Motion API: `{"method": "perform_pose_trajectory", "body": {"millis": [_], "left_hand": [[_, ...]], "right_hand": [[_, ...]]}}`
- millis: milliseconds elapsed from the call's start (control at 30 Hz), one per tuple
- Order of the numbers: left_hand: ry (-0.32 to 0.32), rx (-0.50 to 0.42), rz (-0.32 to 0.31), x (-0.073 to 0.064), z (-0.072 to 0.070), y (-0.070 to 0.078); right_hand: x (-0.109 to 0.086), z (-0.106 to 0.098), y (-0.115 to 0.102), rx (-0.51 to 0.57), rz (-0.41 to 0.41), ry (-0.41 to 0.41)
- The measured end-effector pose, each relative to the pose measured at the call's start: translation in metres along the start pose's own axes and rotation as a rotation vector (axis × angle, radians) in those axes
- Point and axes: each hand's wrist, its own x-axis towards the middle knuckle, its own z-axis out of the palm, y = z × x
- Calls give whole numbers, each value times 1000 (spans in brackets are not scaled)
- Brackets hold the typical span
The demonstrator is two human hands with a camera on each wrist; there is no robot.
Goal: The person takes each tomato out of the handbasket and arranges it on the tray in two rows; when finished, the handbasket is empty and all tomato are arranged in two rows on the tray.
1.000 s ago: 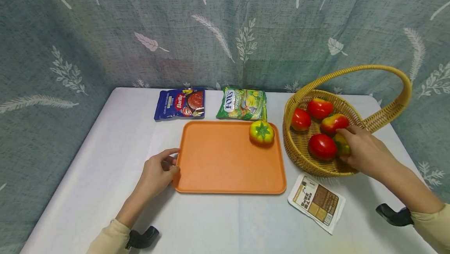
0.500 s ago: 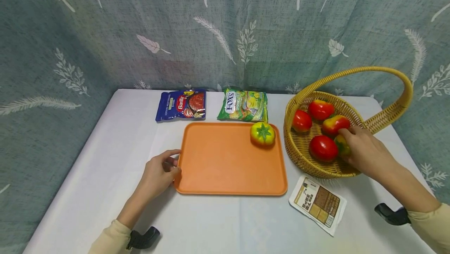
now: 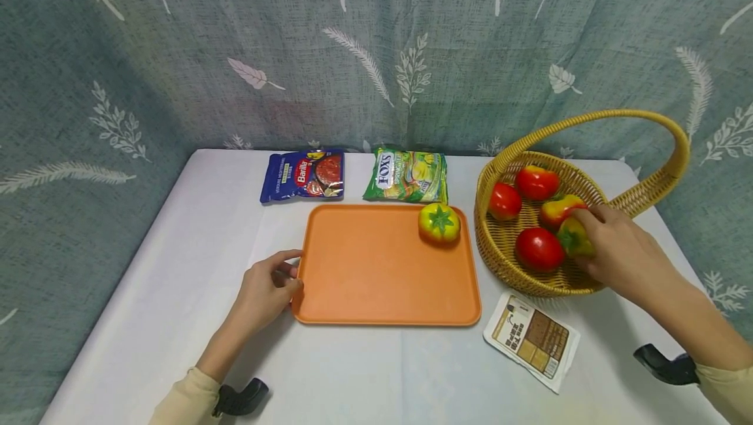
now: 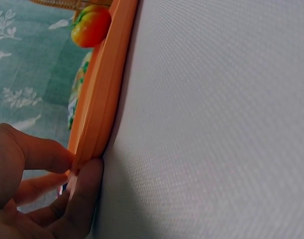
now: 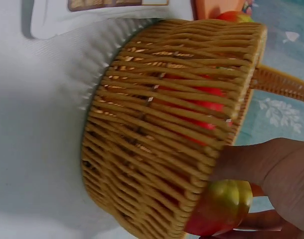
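My left hand holds the left edge of an orange tray. In the left wrist view its thumb and fingers pinch the rim. A yellow-green tomato with a green star-shaped top sits in the tray's far right corner. My right hand reaches over the near right rim of a wicker basket. It grips a green-and-red tomato, seen in the right wrist view beside the rim. Several other red tomatoes, one of them plain red, lie in the basket; the palm hides part of the held one.
A blue Barilla pouch and a green Fox's candy bag lie behind the tray. A white-and-brown packet lies in front of the basket. The basket's tall handle arches up at the right.
My right hand has shifted slightly right and up, and the green-and-red tomato in it has lifted and turned, showing more green. My left hand stays at the tray's edge.
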Motion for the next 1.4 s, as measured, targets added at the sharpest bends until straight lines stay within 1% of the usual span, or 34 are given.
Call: {"method": "perform_pose_trajectory", "body": {"millis": [233,467,667,800,1033,1233,1400], "left_hand": [[6,-4,11,-1,-1,-2],[-7,-5,16,2,2,0],[-7,5,15,3,2,1],[-7,12,15,2,-1,0],[-7,14,3,1,-2,-1],[-4,6,10,1,-1,-1],[4,8,6,1,0,0]], "right_hand": [[-4,-10,-10,8,35,19],[-9,-19,-15,9,28,78],[-9,-25,-25,41,21,131],[-9,-29,-35,80,33,158],[-11,-31,-49,191,37,212],[-10,-29,-57,248,-5,251],[-7,-28,-64,299,-33,265]]}}
